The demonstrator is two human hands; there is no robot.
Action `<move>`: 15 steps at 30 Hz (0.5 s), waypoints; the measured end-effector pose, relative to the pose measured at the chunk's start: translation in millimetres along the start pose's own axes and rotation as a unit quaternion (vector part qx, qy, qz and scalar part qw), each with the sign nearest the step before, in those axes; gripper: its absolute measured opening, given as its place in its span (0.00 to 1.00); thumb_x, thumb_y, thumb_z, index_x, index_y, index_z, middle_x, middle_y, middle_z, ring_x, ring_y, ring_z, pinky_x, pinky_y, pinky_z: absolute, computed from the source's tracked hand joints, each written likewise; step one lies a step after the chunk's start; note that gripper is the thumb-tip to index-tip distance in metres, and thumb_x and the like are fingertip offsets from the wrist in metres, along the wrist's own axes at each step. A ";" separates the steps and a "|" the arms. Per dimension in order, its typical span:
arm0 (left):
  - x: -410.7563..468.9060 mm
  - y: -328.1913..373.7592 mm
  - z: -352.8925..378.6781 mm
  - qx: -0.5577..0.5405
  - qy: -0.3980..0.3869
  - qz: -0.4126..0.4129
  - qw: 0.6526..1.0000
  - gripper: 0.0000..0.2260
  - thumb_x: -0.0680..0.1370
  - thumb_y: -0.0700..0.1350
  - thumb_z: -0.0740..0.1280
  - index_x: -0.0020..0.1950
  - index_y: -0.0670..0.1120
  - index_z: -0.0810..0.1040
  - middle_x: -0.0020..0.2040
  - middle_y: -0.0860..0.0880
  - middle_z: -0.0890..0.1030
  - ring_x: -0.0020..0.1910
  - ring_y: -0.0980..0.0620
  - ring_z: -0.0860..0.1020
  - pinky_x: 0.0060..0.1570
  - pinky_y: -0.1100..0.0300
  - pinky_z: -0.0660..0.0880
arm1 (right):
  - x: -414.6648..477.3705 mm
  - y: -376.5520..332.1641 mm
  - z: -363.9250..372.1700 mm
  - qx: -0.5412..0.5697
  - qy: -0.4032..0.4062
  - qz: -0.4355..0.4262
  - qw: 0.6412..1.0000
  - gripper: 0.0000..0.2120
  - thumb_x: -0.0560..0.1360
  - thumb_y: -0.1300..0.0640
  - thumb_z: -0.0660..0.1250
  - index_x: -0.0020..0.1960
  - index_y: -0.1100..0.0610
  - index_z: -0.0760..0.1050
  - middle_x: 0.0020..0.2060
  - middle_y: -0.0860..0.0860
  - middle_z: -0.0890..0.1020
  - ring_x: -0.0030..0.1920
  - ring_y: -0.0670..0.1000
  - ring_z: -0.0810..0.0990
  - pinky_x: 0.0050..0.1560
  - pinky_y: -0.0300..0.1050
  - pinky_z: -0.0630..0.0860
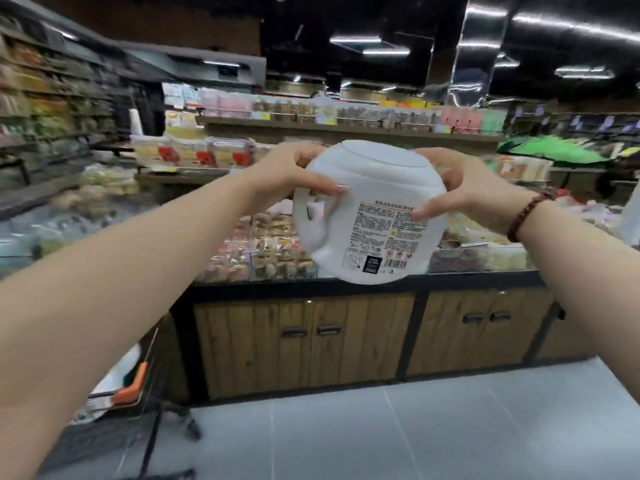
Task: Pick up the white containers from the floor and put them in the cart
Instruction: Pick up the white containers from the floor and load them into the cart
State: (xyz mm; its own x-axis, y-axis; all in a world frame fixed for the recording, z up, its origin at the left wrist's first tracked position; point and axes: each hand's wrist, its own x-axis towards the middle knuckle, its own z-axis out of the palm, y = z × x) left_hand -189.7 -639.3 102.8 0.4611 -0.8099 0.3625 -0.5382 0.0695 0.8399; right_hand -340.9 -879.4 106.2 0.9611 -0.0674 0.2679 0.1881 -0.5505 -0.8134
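A big white container (367, 216) with a moulded handle and a printed back label is held up in front of me, upside down with its base on top. My left hand (294, 174) grips its upper left side, thumb across the front. My right hand (460, 192) grips its upper right side, thumb on the label; a bead bracelet is on that wrist. The cart (117, 420) shows at the lower left, partly hidden by my left arm, with an orange part and something white inside.
A wooden display counter (311, 334) with black frame and cabinet doors stands straight ahead, topped with packaged food. Shelves of goods line the left and the back. Grey tiled floor (415, 427) stretches in front and to the right.
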 end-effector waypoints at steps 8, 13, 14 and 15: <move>-115.4 -74.8 -168.8 0.060 0.086 -0.082 0.991 0.29 0.63 0.49 0.77 0.62 0.43 0.78 0.57 0.46 0.82 0.56 0.50 0.80 0.52 0.58 0.77 | 129.7 -26.1 189.7 0.049 -0.090 -0.010 0.995 0.49 0.48 0.55 0.82 0.68 0.51 0.69 0.57 0.55 0.81 0.57 0.54 0.81 0.56 0.56 0.79; -174.8 -112.5 -242.8 0.103 0.145 -0.137 0.974 0.34 0.60 0.53 0.78 0.64 0.46 0.77 0.60 0.47 0.81 0.59 0.49 0.79 0.59 0.49 0.77 | 190.8 -35.5 282.2 0.049 -0.145 -0.016 0.988 0.52 0.47 0.52 0.83 0.68 0.48 0.68 0.59 0.52 0.80 0.59 0.53 0.79 0.59 0.58 0.77; -185.6 -120.1 -254.5 0.107 0.153 -0.149 0.971 0.33 0.60 0.53 0.78 0.64 0.47 0.76 0.60 0.48 0.81 0.59 0.50 0.79 0.58 0.50 0.77 | 202.8 -36.1 299.0 0.046 -0.158 -0.020 0.986 0.52 0.46 0.51 0.84 0.68 0.47 0.67 0.59 0.51 0.79 0.60 0.52 0.78 0.60 0.57 0.76; -195.9 -127.7 -265.0 0.108 0.160 -0.162 0.968 0.33 0.61 0.52 0.78 0.64 0.47 0.76 0.60 0.49 0.81 0.59 0.51 0.79 0.57 0.52 0.77 | 214.0 -36.7 316.2 0.043 -0.170 -0.023 0.984 0.53 0.46 0.50 0.84 0.68 0.47 0.67 0.60 0.49 0.79 0.61 0.51 0.77 0.61 0.57 0.75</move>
State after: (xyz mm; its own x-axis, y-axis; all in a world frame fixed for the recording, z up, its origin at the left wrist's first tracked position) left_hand -24.3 -335.2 31.6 0.8061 -0.5451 0.2303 -0.4486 -0.3092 0.8386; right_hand -78.2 -610.5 30.0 0.9603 0.2469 0.1296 0.2363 -0.4735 -0.8485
